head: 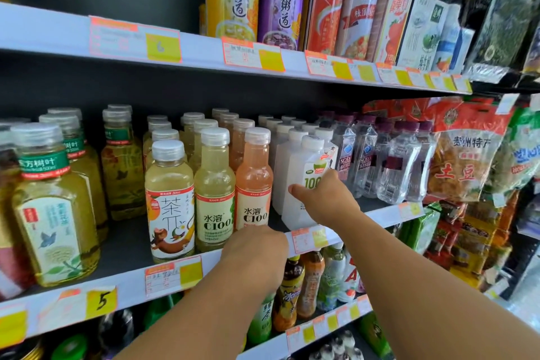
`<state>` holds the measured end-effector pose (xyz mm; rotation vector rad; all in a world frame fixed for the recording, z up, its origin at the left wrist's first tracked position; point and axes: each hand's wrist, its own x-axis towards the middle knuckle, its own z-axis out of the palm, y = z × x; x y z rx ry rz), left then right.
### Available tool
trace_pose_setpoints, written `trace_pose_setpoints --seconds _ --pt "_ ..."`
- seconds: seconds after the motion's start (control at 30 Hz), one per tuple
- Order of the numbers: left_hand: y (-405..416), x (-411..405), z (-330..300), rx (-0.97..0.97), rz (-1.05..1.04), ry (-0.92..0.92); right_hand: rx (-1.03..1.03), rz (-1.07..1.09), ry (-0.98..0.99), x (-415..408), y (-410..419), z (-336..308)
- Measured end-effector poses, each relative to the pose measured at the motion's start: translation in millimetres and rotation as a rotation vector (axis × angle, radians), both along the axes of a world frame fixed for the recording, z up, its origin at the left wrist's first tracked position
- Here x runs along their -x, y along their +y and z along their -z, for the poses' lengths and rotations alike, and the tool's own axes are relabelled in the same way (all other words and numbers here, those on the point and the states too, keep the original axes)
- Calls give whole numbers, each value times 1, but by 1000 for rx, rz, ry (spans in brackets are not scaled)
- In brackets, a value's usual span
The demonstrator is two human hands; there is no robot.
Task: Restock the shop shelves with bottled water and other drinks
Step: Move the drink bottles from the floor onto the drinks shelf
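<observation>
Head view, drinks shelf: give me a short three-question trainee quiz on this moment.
1. True or false: the right hand grips the white bottle at the front of its row.
2. Which bottle does the left hand reach to? A) the pink C100 bottle B) a green tea bottle C) a soda water bottle
3. Fill in: the handwritten number on the yellow price tag at the lower left is ___.

Key: 1 true; 2 A; 3 five.
</observation>
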<state>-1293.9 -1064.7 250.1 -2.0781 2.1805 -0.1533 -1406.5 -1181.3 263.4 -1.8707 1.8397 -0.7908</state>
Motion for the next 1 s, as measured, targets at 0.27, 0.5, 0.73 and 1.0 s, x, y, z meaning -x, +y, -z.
trace_pose_setpoints --seconds 0.27,0.5,0.73,1.0 --pt "0 3 2 2 -8 -11 -37 -37 -88 2 10 1" --pt "24 28 34 79 6 -170 157 -46 -38 53 69 95" --pt "49 75 161 -103 257 32 -408 11 122 144 122 310" --pt "44 85 260 -317 109 252 -643 146 110 180 166 443"
